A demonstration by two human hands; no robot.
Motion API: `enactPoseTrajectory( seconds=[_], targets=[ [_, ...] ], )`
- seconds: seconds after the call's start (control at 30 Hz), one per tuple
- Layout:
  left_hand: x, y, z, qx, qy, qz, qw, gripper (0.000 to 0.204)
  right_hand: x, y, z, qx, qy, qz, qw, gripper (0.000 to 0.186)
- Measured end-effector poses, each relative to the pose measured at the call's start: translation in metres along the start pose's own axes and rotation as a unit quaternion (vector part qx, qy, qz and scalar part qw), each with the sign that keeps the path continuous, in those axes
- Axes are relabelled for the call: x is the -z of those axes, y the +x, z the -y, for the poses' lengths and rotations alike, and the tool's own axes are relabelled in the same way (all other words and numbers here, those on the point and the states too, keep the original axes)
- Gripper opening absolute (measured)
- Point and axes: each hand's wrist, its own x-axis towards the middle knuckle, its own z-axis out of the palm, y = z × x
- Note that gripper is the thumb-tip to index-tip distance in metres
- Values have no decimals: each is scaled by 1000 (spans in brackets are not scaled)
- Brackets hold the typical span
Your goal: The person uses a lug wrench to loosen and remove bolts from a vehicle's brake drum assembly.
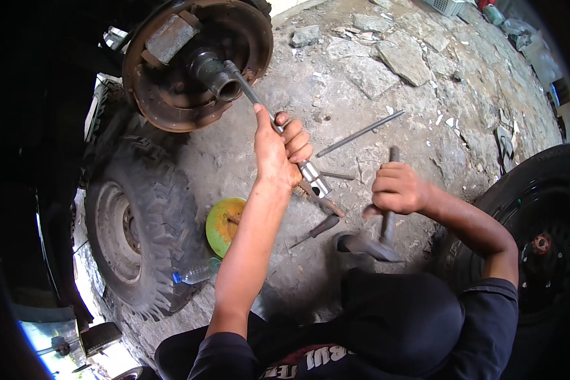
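My left hand [278, 149] is closed round a long steel bar [247, 85] with a thick cylindrical lower end [315, 179]; the bar's tip is at the threaded hub spindle [218, 82] on a rusty brake backing plate [152, 95], upper left. Below and right of it, my right hand [392, 190] grips the handle of a hammer [386, 247], whose head is blurred. Under the bar on the ground lie a wooden-handled tool [329, 206] and a dark-handled screwdriver [320, 228]. A loose steel rod [360, 133] lies to their upper right.
A knobby tire [174, 221] stands at left, another tire [468, 247] at right. A green bowl [215, 221] and a plastic bottle [193, 274] sit by the left tire. Broken stone slabs [405, 60] cover ground at upper right; a sandal [505, 149] and assorted items line the right edge.
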Motion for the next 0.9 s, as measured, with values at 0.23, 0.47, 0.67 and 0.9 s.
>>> enactPoseTrajectory(
  seconds=[0.23, 0.47, 0.67, 0.9],
  targets=[
    [-7, 1, 1, 5, -5, 11, 1000, 52, -7, -12, -2, -25, -7, 5, 1000, 33],
    [-1, 5, 0, -3, 8, 11, 1000, 52, -8, -12, -14, -114, -51, -4, 992, 31],
    [-6, 3, 2, 5, -5, 6, 1000, 51, -58, -114, -42, -339, -11, 123, 932, 29],
    [-4, -4, -4, 7, -12, -1, 1000, 49, -107, -124, -77, -326, -58, 137, 934, 52]
  ],
)
